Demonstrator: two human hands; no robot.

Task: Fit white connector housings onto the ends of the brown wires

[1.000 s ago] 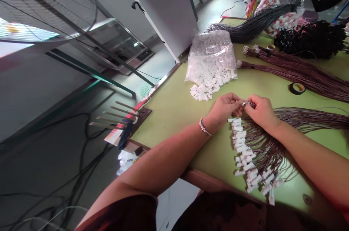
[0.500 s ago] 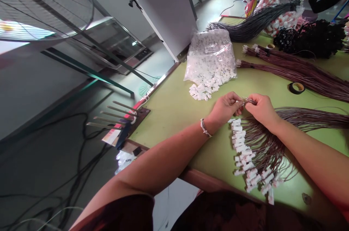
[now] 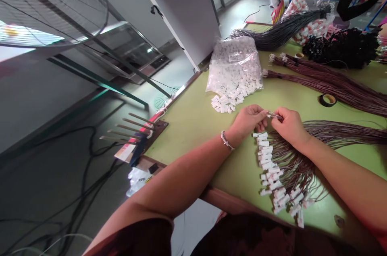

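Note:
My left hand [image 3: 248, 121] is pinched closed on something small I cannot make out, its fingertips meeting those of my right hand [image 3: 289, 125]. My right hand is closed on the metal-tipped ends of thin brown wires [image 3: 341, 132] that run off to the right. Just below both hands lies a fan of wires fitted with white connectors [image 3: 273, 173] on the green table [image 3: 193, 121]. A few loose white connectors [image 3: 223, 104] lie spilled in front of a clear bag of them [image 3: 234, 64].
A roll of black tape [image 3: 327, 100] lies right of my hands. More brown wire bundles [image 3: 326, 80], grey wires [image 3: 281, 30] and black parts [image 3: 344, 46] fill the far side. A metal-pronged rack [image 3: 133, 131] sticks out at the table's left corner; cables cross the floor.
Both hands stay together at the wire tips with only slight finger shifts. The view has moved a little.

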